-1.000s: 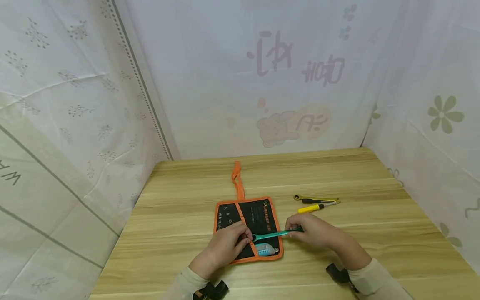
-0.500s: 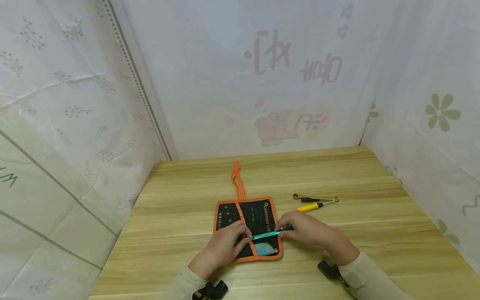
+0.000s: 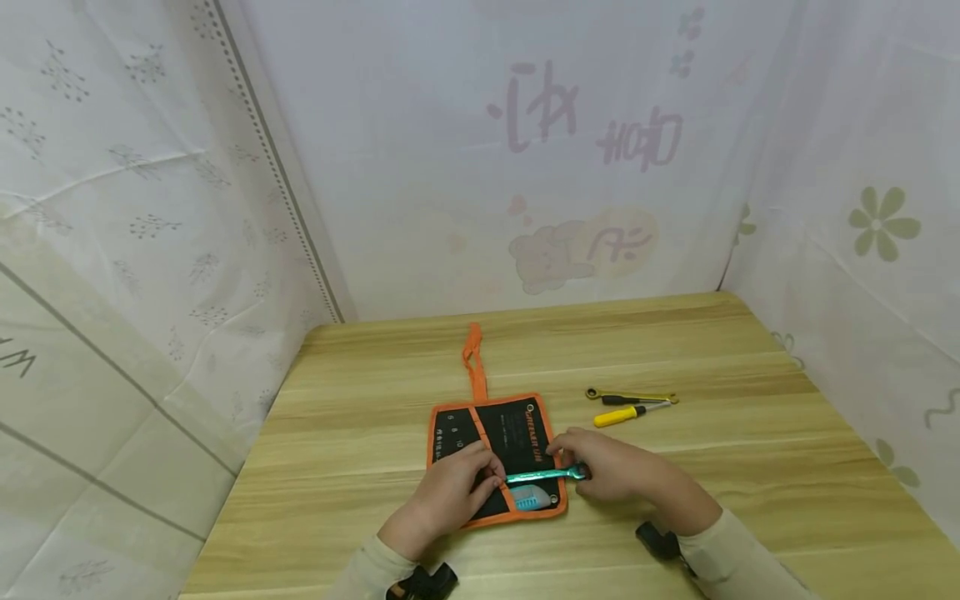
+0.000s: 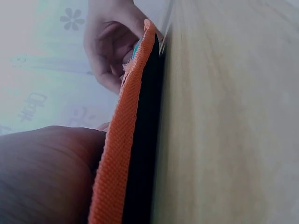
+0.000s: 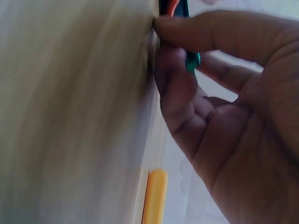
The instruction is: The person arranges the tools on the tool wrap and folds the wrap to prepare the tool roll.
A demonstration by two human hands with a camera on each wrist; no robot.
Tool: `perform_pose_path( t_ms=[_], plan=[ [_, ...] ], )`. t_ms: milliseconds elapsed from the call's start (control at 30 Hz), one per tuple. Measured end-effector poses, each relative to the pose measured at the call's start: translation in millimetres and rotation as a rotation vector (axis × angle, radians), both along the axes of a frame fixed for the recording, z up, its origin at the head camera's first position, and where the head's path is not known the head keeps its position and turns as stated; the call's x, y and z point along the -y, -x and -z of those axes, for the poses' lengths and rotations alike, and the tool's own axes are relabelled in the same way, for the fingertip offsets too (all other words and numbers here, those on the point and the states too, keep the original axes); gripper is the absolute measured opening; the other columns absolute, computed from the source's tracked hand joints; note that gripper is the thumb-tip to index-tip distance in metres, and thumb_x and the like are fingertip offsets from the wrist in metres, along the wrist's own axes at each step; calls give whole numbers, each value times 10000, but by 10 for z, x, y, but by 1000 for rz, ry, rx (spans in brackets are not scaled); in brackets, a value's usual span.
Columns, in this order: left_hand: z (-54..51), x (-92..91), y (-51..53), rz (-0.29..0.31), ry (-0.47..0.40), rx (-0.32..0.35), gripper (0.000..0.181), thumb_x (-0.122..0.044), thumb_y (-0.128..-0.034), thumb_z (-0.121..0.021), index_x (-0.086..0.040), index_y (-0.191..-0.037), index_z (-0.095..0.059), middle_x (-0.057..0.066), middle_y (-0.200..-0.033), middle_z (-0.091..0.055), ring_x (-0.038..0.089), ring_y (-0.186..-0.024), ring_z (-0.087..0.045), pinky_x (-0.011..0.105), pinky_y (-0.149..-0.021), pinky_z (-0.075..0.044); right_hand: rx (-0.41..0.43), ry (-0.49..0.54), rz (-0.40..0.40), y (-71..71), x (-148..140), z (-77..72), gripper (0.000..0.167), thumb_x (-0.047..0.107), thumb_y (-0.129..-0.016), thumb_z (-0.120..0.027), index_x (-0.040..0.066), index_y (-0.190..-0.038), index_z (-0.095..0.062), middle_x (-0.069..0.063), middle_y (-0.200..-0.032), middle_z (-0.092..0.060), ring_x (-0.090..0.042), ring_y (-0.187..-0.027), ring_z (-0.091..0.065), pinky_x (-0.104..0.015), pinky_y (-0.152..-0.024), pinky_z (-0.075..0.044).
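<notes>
though partly in pouch (image 3: 513, 437), knife (image 3: 531, 498) visible

This was a small booth-like work place, closed by printed white cloths (image 3: 420, 150) on three sides of a wood-patterned worktop (image 3: 337, 417); the kind of building was unclear

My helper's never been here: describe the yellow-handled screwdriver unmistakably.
On the wood-grain table, find the black fabric pouch edged orange. Right of it, by a slim golden metal wrench and black-handled tool, lies the straight screwdriver: only its handle is bright yellow.
</notes>
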State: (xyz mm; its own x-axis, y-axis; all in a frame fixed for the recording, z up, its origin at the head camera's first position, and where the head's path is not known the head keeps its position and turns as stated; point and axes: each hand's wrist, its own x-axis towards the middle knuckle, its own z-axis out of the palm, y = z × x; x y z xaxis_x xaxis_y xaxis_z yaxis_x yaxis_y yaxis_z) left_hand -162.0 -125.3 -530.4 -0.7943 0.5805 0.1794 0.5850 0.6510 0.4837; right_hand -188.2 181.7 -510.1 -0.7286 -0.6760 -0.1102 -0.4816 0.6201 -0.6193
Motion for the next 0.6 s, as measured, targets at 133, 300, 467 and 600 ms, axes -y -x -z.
perform_pose_path(
  t_ms=[133,300,467,600],
  plan=[
    [-5,2,-1,-7,-3,15,69,-256,-1033,-709,-315,-1015,-678,-195,-948,-544,-52,-764,-529,197,-675,-488,29,31,37,5,-93,16,361,0,-855,-801,193,-1139,-690,99,-939,-613,-62,-756,-562,-274,-696,-524],
    [-8,9,2,-11,-7,15,72,-258,-1027,-718,-319,-1008,-685,-199,-941,-536,-52,-758,-525,195,-669,-482,43,61,48,18,-144,13,260,50,-845,-835,241,-951,-694,81,-841,-646,-55,-711,-573,-267,-642,-522],
    [-25,14,-5,-8,-24,10,73,-257,-1004,-749,-321,-1001,-714,-186,-935,-539,-42,-762,-528,202,-677,-487,19,82,27,23,-162,16,254,73,-840,-858,255,-930,-707,66,-840,-644,-65,-725,-568,-268,-650,-517],
    [-65,14,-19,0,-26,1,88,-275,-975,-784,-302,-1048,-743,-156,-963,-577,-17,-831,-562,210,-725,-508,-14,84,18,22,-184,30,264,89,-829,-880,273,-932,-721,51,-846,-610,-78,-736,-544,-260,-655,-498]
  ],
)
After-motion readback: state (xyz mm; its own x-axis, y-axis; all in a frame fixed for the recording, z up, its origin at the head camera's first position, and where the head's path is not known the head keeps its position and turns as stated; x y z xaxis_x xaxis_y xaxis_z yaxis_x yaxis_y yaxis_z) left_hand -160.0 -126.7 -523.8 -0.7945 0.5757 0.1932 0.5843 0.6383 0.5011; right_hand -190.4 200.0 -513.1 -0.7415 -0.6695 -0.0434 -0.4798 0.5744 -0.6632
